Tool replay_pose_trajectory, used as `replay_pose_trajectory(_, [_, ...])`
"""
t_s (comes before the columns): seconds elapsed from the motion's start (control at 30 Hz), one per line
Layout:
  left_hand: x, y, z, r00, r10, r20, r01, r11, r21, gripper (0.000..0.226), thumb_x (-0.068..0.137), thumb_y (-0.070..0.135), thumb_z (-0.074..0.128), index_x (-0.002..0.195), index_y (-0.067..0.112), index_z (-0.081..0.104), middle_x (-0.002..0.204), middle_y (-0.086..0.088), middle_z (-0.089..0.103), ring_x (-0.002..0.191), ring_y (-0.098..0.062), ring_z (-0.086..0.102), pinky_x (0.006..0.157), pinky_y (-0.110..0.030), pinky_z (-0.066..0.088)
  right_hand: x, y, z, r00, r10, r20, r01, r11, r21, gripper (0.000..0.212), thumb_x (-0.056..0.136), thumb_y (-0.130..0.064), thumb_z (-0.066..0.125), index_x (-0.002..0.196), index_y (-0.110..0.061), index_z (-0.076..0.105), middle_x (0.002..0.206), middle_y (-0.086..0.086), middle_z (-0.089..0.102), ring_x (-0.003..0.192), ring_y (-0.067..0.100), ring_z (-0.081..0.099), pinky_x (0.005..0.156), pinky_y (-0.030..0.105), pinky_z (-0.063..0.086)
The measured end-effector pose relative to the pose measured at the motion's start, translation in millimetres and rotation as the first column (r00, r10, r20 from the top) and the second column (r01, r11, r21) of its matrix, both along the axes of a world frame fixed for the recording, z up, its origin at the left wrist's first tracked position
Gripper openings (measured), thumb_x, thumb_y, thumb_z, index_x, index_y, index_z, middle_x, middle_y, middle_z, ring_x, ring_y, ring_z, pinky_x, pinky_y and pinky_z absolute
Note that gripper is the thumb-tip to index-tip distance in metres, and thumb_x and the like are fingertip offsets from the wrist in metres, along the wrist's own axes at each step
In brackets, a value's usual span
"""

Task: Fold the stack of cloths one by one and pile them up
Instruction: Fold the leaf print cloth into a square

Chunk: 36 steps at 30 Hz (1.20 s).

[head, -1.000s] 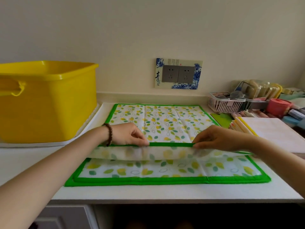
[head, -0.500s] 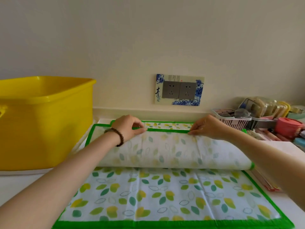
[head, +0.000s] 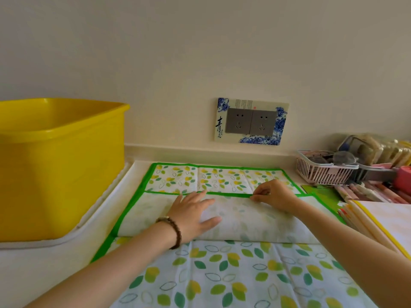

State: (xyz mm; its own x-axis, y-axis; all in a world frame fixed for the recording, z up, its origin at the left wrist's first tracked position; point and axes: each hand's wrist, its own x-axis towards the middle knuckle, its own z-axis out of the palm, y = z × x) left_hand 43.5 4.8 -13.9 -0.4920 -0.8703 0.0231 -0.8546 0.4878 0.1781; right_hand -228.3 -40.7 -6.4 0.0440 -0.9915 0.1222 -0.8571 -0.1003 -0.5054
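1. On the white counter point(head: 44, 263), a white rectangular cloth printed with green and yellow leaves and bound in green tape point(head: 222, 181) lies spread out, reaching almost to the far wall.
2. Its near part is folded over towards the far side, pale underside up. The flap's green edge lies short of the far border, leaving a printed strip uncovered.
3. Nearer than the fold, a second leaf-printed cloth point(head: 233, 274) lies flat beneath the first.
4. The left hand point(head: 193, 215) lies flat on the flap, left of its middle, with fingers straight and spread. It presses down and grasps nothing. A dark bead bracelet point(head: 175, 232) circles its wrist.
5. The right hand point(head: 274, 196) pinches the flap's green edge between thumb and fingertips, right of the middle.
6. A big yellow plastic tub point(head: 62, 165) stands at the left. A pile of pale folded sheets with yellow edging point(head: 389, 221) lies just beside the cloth on the right, and a pink slatted plastic basket point(head: 322, 172) stands farther back. A grey double wall socket in a blue-flowered plate point(head: 251, 121) sits on the wall.
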Motion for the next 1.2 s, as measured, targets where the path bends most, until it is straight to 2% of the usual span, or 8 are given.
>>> replay_pose_trajectory(0.13, [-4.0,2.0,-12.7,0.998,-0.002,0.067,-0.003,0.997,0.074,0.066,0.092,0.064,0.023,0.149,0.032,0.013,0.158,0.008,0.003,0.145,-0.014,0.001,0.118,-0.042,0.002,-0.3,-2.3,-9.3,0.999,-0.03,0.021,0.03,0.999,-0.018,0.017,0.081,-0.028,0.072,0.093,-0.016,0.073,0.088,-0.005,0.067,0.078,0.006,0.06,0.073,0.014,0.045])
replay_pose_trajectory(0.23, [-6.0,4.0,-21.0,0.996,0.031,0.087,-0.039,0.996,0.084,0.066,0.093,0.063,0.02,0.149,0.032,0.009,0.158,0.01,-0.001,0.146,-0.014,-0.003,0.118,-0.043,-0.001,3.3,-1.0,-12.2,0.996,-0.077,0.034,0.079,0.994,-0.082,0.013,0.086,-0.028,0.066,0.095,-0.02,0.071,0.097,-0.004,0.069,0.089,0.011,0.062,0.08,0.022,0.047])
replay_pose_trajectory(0.33, [-7.2,4.0,-24.4,0.994,0.085,0.067,-0.089,0.994,0.06,0.062,0.094,0.06,0.019,0.149,0.033,0.009,0.158,0.009,-0.002,0.146,-0.016,-0.005,0.118,-0.043,-0.003,18.4,6.7,-11.3,0.99,-0.136,0.024,0.139,0.973,-0.184,0.022,0.092,-0.032,0.057,0.107,-0.022,0.068,0.111,-0.006,0.067,0.1,0.013,0.059,0.082,0.026,0.045])
replay_pose_trajectory(0.4, [-7.6,3.7,-25.0,0.993,0.107,0.056,-0.11,0.992,0.063,0.062,0.095,0.059,0.019,0.15,0.033,0.009,0.159,0.009,-0.002,0.146,-0.016,-0.006,0.118,-0.044,-0.004,37.4,16.5,-11.1,0.992,-0.114,0.045,0.121,0.974,-0.193,0.027,0.094,-0.034,0.052,0.115,-0.022,0.065,0.121,-0.005,0.064,0.109,0.014,0.057,0.088,0.027,0.044])
replay_pose_trajectory(0.53, [-9.9,3.5,-26.7,0.991,0.13,0.041,-0.132,0.99,0.059,0.06,0.096,0.056,0.02,0.15,0.032,0.01,0.159,0.007,0.0,0.146,-0.017,-0.005,0.117,-0.045,-0.004,80.5,35.6,-18.9,1.0,-0.007,-0.028,0.003,0.99,-0.141,0.035,0.097,-0.037,0.044,0.127,-0.023,0.056,0.135,-0.004,0.054,0.122,0.014,0.05,0.102,0.029,0.038])
replay_pose_trajectory(0.7, [-12.2,1.1,-32.7,0.987,0.153,0.037,-0.155,0.987,0.049,0.057,0.098,0.052,0.018,0.15,0.031,0.009,0.159,0.007,-0.002,0.146,-0.017,-0.007,0.117,-0.045,-0.005,107.2,43.0,-38.3,0.975,0.047,-0.216,-0.058,0.997,-0.047,0.047,0.1,-0.035,0.032,0.145,-0.021,0.032,0.153,-0.002,0.029,0.141,0.014,0.024,0.115,0.029,0.014])
replay_pose_trajectory(1.0, [-12.2,1.3,-35.1,0.984,0.161,0.075,-0.163,0.986,0.028,0.057,0.098,0.051,0.016,0.15,0.031,0.005,0.159,0.008,-0.005,0.146,-0.019,-0.007,0.116,-0.049,-0.003,87.1,47.7,-46.0,0.949,0.08,-0.306,-0.073,0.997,0.034,0.054,0.098,-0.052,0.019,0.149,-0.034,0.015,0.158,-0.009,0.009,0.146,0.01,0.004,0.118,0.032,0.001])
replay_pose_trajectory(1.2, [-10.4,1.4,-35.1,0.984,0.151,0.093,-0.154,0.988,0.027,0.058,0.098,0.052,0.014,0.15,0.031,0.003,0.158,0.008,-0.006,0.146,-0.019,-0.007,0.116,-0.05,-0.002,19.9,54.5,-41.1,0.939,-0.028,-0.343,0.065,0.993,0.097,0.055,0.096,-0.058,0.016,0.148,-0.041,0.009,0.158,-0.011,0.005,0.146,0.01,0.002,0.118,0.034,0.0])
